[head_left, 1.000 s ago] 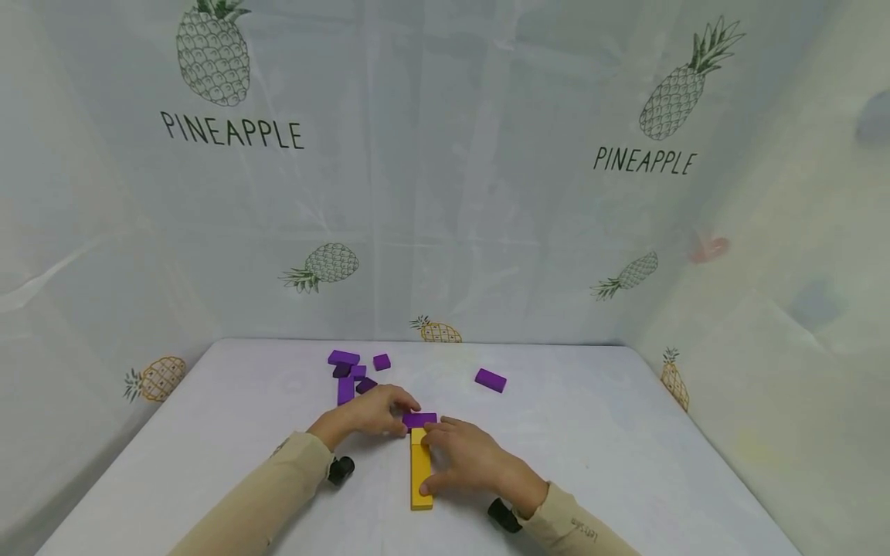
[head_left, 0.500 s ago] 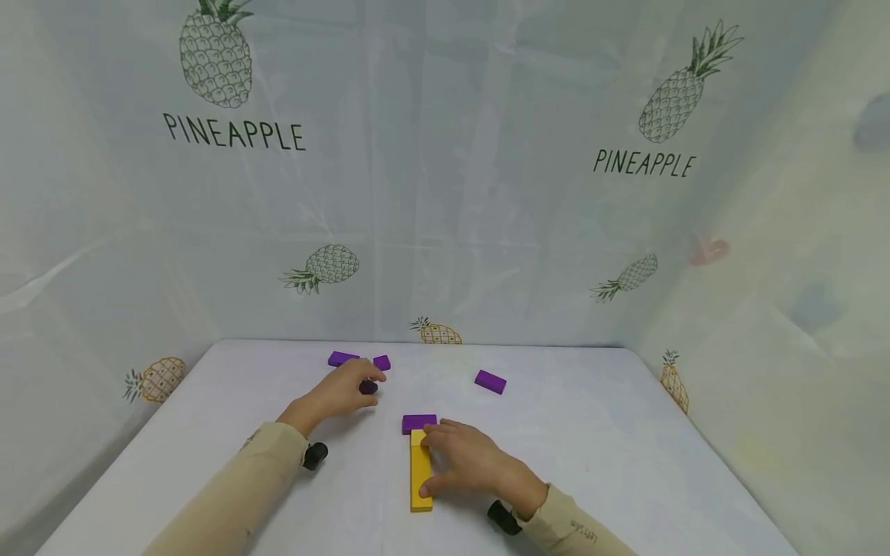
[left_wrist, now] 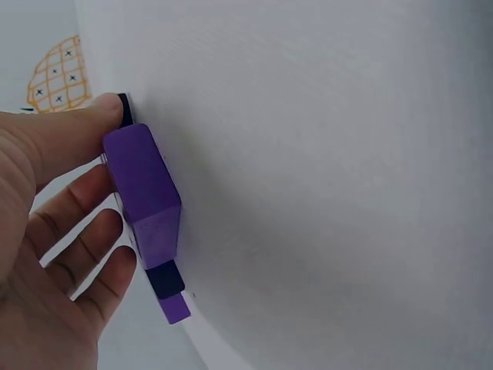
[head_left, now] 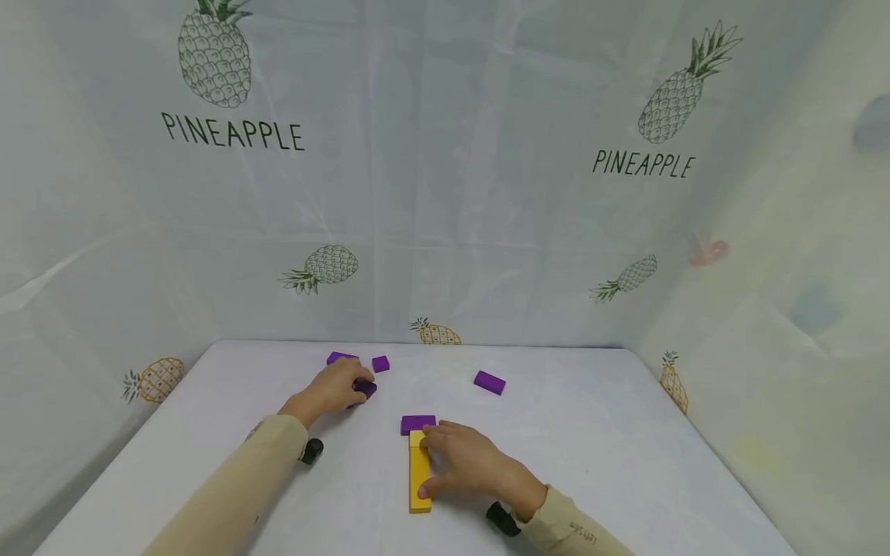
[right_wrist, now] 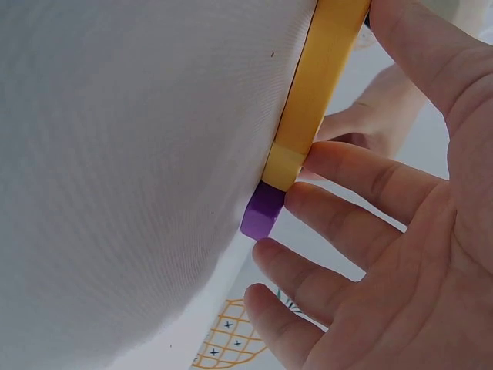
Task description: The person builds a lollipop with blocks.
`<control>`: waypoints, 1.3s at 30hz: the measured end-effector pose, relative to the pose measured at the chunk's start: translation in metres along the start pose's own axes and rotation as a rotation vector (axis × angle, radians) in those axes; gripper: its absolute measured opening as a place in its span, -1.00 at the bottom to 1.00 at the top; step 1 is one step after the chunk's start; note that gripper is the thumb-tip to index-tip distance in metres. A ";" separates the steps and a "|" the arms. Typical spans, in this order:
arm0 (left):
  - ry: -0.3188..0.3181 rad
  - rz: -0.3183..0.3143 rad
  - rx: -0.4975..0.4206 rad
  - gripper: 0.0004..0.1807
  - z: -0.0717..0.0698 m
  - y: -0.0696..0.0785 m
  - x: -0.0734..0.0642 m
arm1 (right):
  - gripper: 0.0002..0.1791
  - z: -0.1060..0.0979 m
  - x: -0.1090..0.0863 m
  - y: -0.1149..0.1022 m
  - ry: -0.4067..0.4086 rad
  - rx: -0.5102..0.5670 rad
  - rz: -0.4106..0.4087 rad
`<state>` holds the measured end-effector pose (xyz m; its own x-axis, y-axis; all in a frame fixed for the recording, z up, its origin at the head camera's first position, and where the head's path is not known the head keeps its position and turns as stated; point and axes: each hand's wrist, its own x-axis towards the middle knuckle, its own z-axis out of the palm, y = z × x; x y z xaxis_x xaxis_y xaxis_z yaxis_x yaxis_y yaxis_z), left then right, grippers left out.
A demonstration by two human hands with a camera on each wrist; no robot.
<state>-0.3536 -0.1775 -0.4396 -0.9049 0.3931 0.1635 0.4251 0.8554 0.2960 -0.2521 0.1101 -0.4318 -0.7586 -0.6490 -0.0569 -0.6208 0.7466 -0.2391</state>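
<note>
Pale sheeting (head_left: 445, 177) printed with pineapples (head_left: 214, 60) hangs behind and beside a white tabletop (head_left: 605, 432) in soft light.

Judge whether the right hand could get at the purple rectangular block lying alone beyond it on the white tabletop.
Likely yes: only bare white tabletop shows between the right hand and the purple rectangular block, though the hand would probably have to leave the long yellow block it touches.
</note>
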 end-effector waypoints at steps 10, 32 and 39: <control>-0.029 -0.018 -0.032 -0.69 0.004 0.009 0.007 | -0.22 0.000 0.000 0.000 0.005 -0.011 -0.010; -0.128 -0.090 -0.306 -0.75 0.029 0.068 0.030 | -0.24 0.000 0.000 0.000 0.018 0.004 -0.021; -0.156 -0.038 -0.302 -0.80 0.034 0.074 0.033 | -0.23 0.000 -0.001 0.001 0.011 0.008 -0.019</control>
<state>-0.3523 -0.0894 -0.4445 -0.9029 0.4297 0.0083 0.3579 0.7411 0.5681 -0.2520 0.1114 -0.4323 -0.7489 -0.6614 -0.0414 -0.6335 0.7328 -0.2483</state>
